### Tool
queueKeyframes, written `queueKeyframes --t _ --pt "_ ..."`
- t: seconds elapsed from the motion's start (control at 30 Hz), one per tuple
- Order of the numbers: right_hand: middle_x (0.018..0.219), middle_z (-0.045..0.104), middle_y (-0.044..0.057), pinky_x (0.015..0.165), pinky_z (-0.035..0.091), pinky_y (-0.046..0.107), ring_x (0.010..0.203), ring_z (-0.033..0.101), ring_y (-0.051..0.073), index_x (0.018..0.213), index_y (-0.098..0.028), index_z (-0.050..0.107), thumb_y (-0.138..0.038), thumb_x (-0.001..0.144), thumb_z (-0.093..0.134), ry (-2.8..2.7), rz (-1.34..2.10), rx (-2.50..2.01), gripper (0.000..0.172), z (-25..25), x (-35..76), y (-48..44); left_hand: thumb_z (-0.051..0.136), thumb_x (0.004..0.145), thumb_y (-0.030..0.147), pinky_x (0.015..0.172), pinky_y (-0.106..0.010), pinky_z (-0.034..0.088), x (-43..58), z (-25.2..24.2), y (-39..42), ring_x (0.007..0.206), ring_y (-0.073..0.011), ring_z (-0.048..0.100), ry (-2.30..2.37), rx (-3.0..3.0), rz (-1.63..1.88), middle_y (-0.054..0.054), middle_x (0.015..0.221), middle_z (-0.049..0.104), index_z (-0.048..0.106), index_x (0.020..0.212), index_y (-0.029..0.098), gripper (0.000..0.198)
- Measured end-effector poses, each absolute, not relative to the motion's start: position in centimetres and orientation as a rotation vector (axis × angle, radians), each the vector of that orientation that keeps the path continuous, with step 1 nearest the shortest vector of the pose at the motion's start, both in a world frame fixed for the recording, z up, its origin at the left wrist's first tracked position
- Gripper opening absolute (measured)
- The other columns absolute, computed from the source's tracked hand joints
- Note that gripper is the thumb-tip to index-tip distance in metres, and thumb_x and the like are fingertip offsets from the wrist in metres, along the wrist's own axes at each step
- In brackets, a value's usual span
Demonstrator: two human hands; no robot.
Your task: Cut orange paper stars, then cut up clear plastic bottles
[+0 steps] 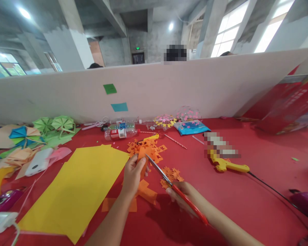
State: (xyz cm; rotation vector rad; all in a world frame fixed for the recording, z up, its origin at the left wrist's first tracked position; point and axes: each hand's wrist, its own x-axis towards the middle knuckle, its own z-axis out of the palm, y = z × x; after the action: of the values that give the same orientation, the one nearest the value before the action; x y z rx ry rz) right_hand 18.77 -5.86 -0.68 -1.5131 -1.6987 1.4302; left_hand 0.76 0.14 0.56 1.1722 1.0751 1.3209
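My left hand (132, 173) is closed on a small piece of orange paper (143, 154), held upright above the red table (259, 171). My right hand (184, 196) grips red-handled scissors (169, 182) whose blades point up and left, with the tips at the orange piece. Small orange cut-out stars (172, 175) lie just behind the blades. More orange scraps (150, 148) lie beyond my left hand, and larger orange offcuts (146, 193) lie under it. A big yellow paper sheet (77, 188) lies flat to the left.
A yellow glue gun (227, 165) with a black cord lies right of centre. A plastic bottle (120, 133) lies on its side behind the scraps. Paper umbrellas (45, 128), a white divider wall (169, 85), a red box (290, 106) and a purple device (306, 201) ring the table.
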Motion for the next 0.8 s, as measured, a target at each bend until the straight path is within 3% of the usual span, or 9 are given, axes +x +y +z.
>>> queueKeyframes --t 0.63,0.8 --pt "0.044 0.040 -0.006 0.037 0.028 0.020 0.037 0.039 0.008 0.058 -0.020 0.041 -0.060 0.075 0.055 -1.709 1.414 -1.536 0.046 -0.46 18.91 -5.59 0.057 0.078 0.039 0.045 -0.022 0.037 0.55 0.60 0.23 0.042 -0.0103 0.048 1.052 1.195 1.282 0.004 0.050 0.055 0.055 0.069 0.018 0.023" --pt "0.042 0.042 -0.007 0.036 0.027 0.020 0.033 0.037 0.007 0.059 -0.020 0.043 -0.059 0.074 0.058 -1.628 1.385 -1.635 0.044 0.08 18.84 -5.70 0.060 0.076 0.040 0.050 -0.021 0.031 -0.20 1.01 0.87 0.048 -0.0084 0.036 1.140 1.349 1.374 0.006 0.051 0.038 0.043 0.054 0.018 0.036"
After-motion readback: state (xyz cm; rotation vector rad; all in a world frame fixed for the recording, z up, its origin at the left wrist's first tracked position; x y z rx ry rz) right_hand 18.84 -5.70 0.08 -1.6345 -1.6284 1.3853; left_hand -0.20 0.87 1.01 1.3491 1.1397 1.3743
